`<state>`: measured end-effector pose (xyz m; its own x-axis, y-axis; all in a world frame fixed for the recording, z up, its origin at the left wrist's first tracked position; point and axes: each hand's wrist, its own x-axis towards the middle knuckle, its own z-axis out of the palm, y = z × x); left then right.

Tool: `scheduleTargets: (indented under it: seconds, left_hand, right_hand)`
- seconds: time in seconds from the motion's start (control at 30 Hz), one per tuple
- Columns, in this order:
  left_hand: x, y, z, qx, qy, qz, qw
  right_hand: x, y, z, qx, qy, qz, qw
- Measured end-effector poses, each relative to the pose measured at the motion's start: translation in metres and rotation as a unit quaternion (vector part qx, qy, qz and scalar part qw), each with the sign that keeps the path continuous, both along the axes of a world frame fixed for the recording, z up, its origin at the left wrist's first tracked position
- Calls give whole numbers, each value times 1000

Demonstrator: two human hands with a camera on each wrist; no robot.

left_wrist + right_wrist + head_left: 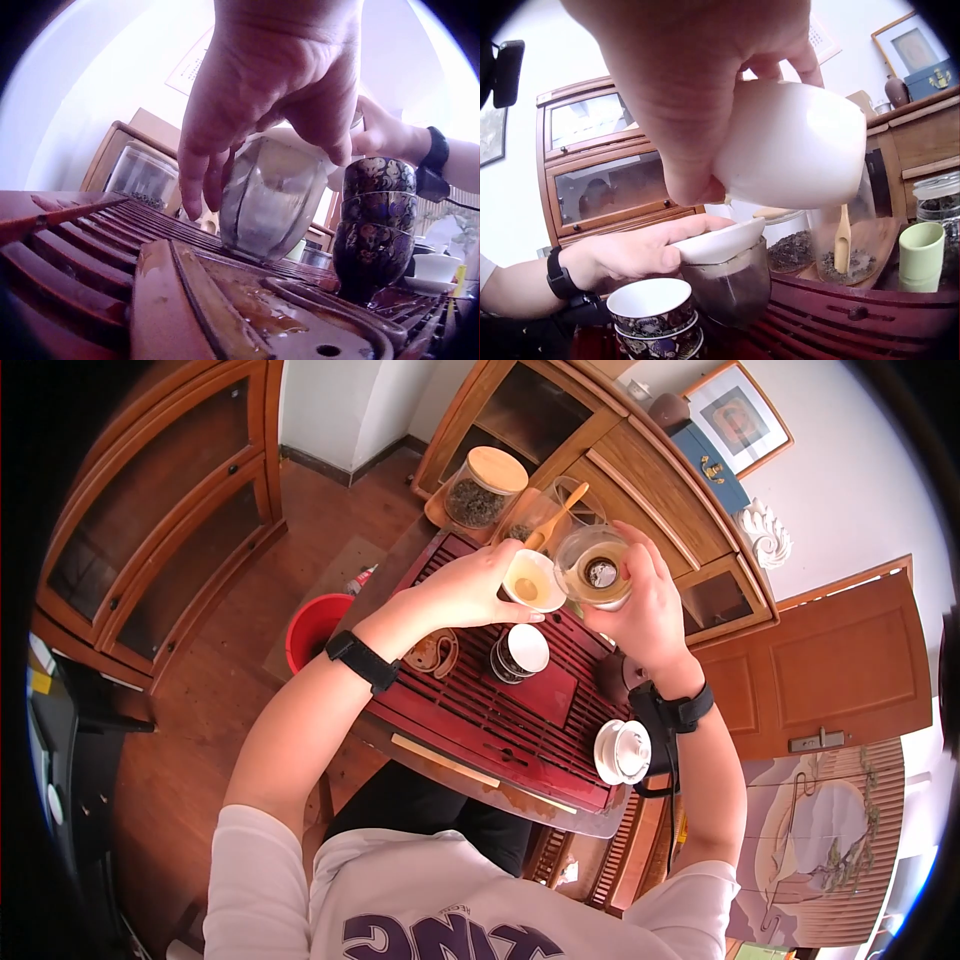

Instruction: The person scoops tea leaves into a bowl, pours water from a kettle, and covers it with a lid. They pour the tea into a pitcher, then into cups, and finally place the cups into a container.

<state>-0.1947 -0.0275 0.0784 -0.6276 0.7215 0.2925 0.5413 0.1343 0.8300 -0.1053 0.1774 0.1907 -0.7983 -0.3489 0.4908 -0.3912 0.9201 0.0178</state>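
Observation:
My left hand [485,578] grips the white rim [724,241] of a faceted clear glass vessel [270,199], low over the slatted tea tray [82,259]. Pale yellowish liquid shows inside the rim in the head view. My right hand [645,595] holds a white rounded cup [795,146], tilted beside and slightly above the left-hand vessel; its mouth faces that vessel. Yellowish liquid shows in the cup in the head view. Near both hands stands a stack of dark patterned cups [375,221] with white insides.
A lidded tea jar [482,490], a bamboo scoop [843,244] and a light green cup [921,256] stand behind the hands. A white gaiwan [622,752] sits at the tray's right. A brown pot [615,678] is by the right wrist. A red bucket [312,632] stands left of the table.

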Motion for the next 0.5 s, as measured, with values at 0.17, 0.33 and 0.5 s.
scheduleTargets:
  seconds: [0.17, 0.33, 0.5]
  left_hand:
    - [0, 0, 0, -12, -6, 8, 1000]
    - [0, 1, 0, -8, 0, 8, 1000]
    - [0, 0, 1, -7, 4, 10, 1000]
  right_hand:
    - [-1, -2, 2, 35, 6, -6, 999]
    - [0, -1, 5, 64, 12, -9, 998]
    - [2, -1, 8, 78, -5, -20, 997]
